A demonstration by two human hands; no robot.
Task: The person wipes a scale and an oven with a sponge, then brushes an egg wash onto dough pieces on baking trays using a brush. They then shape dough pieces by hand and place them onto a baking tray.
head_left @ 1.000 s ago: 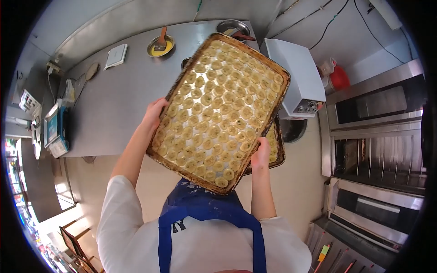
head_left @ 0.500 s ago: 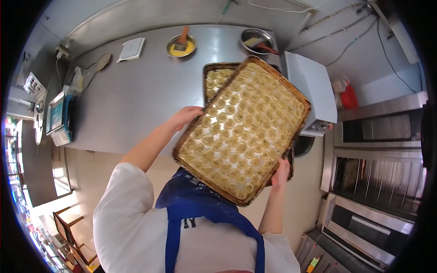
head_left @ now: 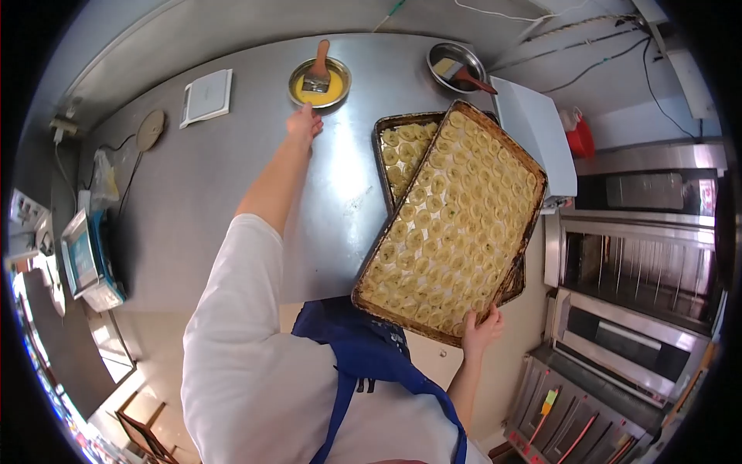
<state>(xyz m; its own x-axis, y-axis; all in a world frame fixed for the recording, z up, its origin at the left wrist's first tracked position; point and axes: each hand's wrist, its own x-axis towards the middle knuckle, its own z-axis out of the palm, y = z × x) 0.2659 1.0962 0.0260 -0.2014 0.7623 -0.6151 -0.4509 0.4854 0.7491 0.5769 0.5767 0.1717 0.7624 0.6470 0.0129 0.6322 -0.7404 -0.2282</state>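
One rectangular tray [head_left: 410,321], scorched along its rim and dotted with flat dough rounds [head_left: 456,220], lies askew over a lower tray [head_left: 381,158] on the smooth steel table [head_left: 232,178]. The right hand [head_left: 481,329] grips its near corner; the left hand [head_left: 304,123] reaches the yellow-filled metal bowl [head_left: 346,83], grip unclear. A white box [head_left: 533,127] crowds the right.

Bright white glare on the steel table [head_left: 338,166], strong fisheye curvature, black corners.
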